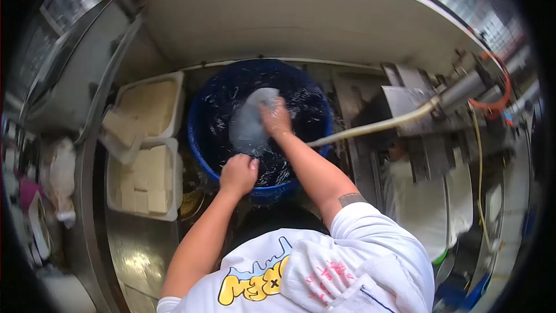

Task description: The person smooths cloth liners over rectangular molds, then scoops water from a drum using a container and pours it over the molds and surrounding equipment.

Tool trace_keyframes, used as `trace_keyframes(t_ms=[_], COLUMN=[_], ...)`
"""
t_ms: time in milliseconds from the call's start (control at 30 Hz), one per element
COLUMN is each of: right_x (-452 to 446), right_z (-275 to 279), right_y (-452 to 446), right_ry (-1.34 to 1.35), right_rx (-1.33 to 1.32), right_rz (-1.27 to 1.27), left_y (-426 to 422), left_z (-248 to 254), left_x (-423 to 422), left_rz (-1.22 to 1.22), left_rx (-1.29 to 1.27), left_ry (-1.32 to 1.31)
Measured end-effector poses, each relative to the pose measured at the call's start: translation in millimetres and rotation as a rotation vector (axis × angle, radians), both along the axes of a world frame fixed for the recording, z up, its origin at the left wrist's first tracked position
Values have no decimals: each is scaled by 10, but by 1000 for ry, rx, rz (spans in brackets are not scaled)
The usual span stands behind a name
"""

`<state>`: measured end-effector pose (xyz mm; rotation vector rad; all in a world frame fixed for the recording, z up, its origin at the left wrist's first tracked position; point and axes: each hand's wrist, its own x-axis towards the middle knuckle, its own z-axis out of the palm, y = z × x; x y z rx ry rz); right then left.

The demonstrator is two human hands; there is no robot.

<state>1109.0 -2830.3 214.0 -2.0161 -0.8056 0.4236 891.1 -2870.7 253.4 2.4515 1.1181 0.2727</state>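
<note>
A round blue tub (pixel 196 146) of rippling water is in front of me. In it, partly under the water, lies a whitish, translucent plastic piece (pixel 248 122) with rounded ends; whether it is a lid or a container I cannot tell. My right hand (pixel 275 118) presses on its upper right part, its fingers blurred by motion. Closer to me, my left hand (pixel 240 173) is closed at the piece's near end, over the tub's near side, with the thumb on top. The fingers' undersides are hidden.
Two white bins (pixel 175 182) holding pale slabs stand left of the tub, a smaller clear container (pixel 120 145) tilted on them. A cream hose (pixel 382 130) runs into the tub from the right. Metal counters (pixel 145 249) flank both sides; a wall (pixel 289 23) rises behind.
</note>
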Motion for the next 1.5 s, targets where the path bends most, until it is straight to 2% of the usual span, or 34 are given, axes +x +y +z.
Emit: trace_keyframes(t_ms=[33,100,167,233,300,400,433,500,633,767,900,967,1033,1067,1133,1167,1233,1300,1367,1433,1467,1500], right_x=[-118,-202,-266,-323,-430,-663,-783,-1109,-1519,-2149,-2901,-3291,-3695,-3873,-4198,-4347,-4542,-4613,-4648,-4518,-4389,-4233], right_z=[243,21,233,851,1314,1638,1713,2010,2011,1734,1233,635,415,323,193,173,217,405,560,750,952,1119], right_y=[-121,-148,-395,-895,-1370,-1914,-2122,-2667,-3707,-4862,-6028,-6690,-7197,-7478,-8059,-8344,-8870,-9366,-9799,-10168,-10246,-10332], right_ry=[30,-182,-408,-270,-275,-107,-127,-401,-467,-524,-161,-196,-74,-60,-108,-103,0,1,3,-260,-221,-232], right_rx=[-58,-16,267,328,368,742,732,470,405,148,-61,-205,-101,-103,-305,-306,-236,-219,-211,-538,-596,-603], right_rz=[46,80,34,-58,-203,-226,-250,-397,-434,-423,-627,-790,-971,-966,-1102,-1094,-1251,-1227,-1207,-1116,-1117,-1108], left_y=[-31,-19,-53,-71,-59,-46,-13,-58,-113,-116,-117,-104,-156,-248,-610,-988,-1852,-2747,-3572,-4436,-4829,-5122], left_z=[40,-113,-66,-28,-97,-129,-218,-108,-53,-87,-172,-267,-326,-359,-512,-580,-646,-822,-1293,-1170,-937,-831], left_x=[1,-17,-16,-37,-54,-73,-72,-98,-120,-101,-92,-99,-107,-118,-249,-296,-446,-573,-637,-682,-700,-647], left_rz=[10,-5,-14,-77,-68,-92,-119,-154,-102,-110,-146,-165,-92,-19,52,94,-48,-313,-559,-726,-863,-1105], left_rx=[3,26,12,-24,4,53,94,95,-6,19,69,178,225,315,549,722,728,489,130,-326,-434,-361], left_ry=[5,-20,40,84,78,73,51,44,50,90,60,24,-11,-32,-150,-208,-224,-304,-391,-149,7,79])
